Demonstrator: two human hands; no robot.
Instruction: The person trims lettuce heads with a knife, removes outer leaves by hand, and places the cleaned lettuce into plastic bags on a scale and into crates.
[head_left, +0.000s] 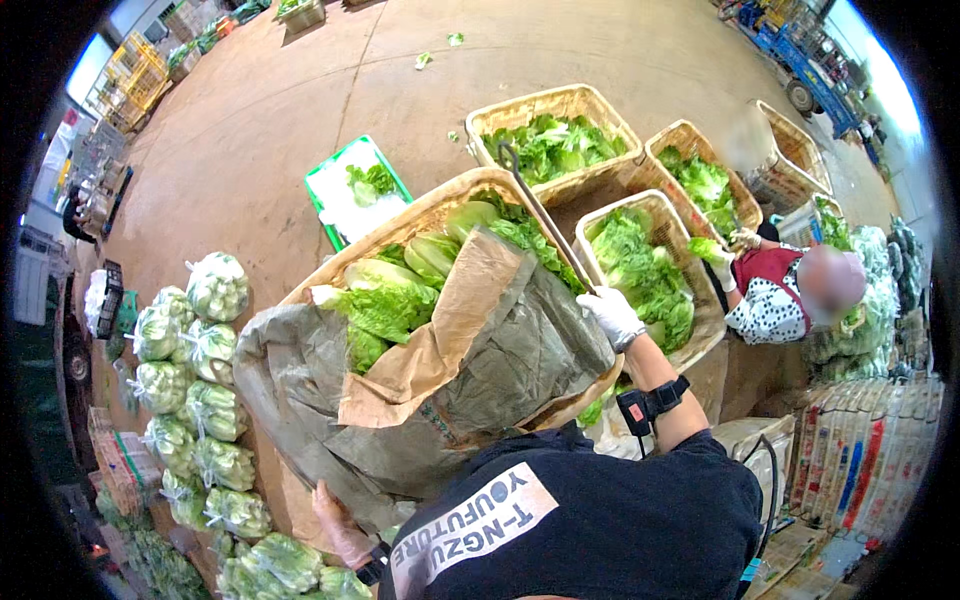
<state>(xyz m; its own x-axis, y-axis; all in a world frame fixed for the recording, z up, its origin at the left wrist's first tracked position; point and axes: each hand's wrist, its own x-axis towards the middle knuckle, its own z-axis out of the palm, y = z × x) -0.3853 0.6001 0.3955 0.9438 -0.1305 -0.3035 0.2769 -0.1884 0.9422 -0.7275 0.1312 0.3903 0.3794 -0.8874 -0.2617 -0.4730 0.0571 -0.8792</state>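
Note:
A large plastic crate of romaine lettuce stands before me, tilted in the view. A grey plastic sheet and brown paper partly cover it. My gloved right hand is closed around the lower end of a long metal rod with a looped end, which lies along the crate's right side. Low on the left, my left hand is at the edge of the grey sheet; its blurred fingers do not show clearly whether they grip it.
Lettuce fills crates at the upper right and right. A co-worker holds a leaf beside them. Bagged vegetables line the left floor. A green-rimmed container stands beyond my crate. Stacked crates are at the lower right.

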